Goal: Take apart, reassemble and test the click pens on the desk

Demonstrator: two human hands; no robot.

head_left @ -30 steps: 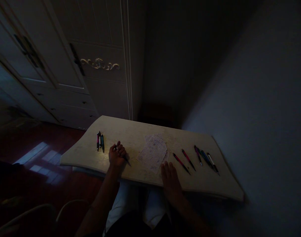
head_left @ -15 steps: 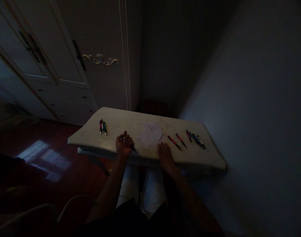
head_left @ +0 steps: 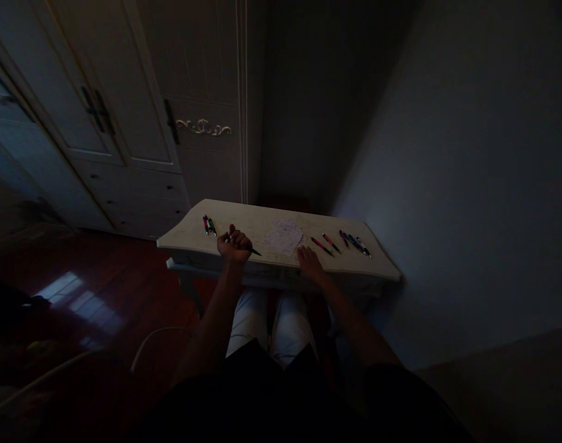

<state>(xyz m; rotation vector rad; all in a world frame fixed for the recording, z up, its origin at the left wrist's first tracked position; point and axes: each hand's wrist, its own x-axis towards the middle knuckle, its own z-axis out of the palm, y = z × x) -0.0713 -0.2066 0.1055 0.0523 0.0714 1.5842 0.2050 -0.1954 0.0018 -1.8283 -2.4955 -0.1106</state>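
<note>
My left hand point(head_left: 235, 246) is closed around a dark pen point(head_left: 255, 251), whose pointed end sticks out to the right near the table's front edge. Right of it lie the patterned, pale paper sheets point(head_left: 284, 237). My right hand point(head_left: 310, 263) rests flat at their lower right corner, fingers stretched out. Just beyond those fingers are two red-and-black pens, one nearer point(head_left: 322, 246) and one farther point(head_left: 331, 242). To the left of my left hand, a small group of pens point(head_left: 209, 226) lies side by side. Dim light hides finer detail.
The pale table point(head_left: 244, 212) has a curved front edge above my knees. Several more pens point(head_left: 355, 243) lie at its right end. A wall point(head_left: 447, 215) closes off the right side; a wardrobe point(head_left: 207, 166) stands behind on the left. A thin curved pale rail point(head_left: 154, 335) shows at lower left.
The camera view has shifted, so the table appears smaller and higher. My left hand, still holding the pen, sits slightly nearer the left pen group. My right hand stays by the paper.
</note>
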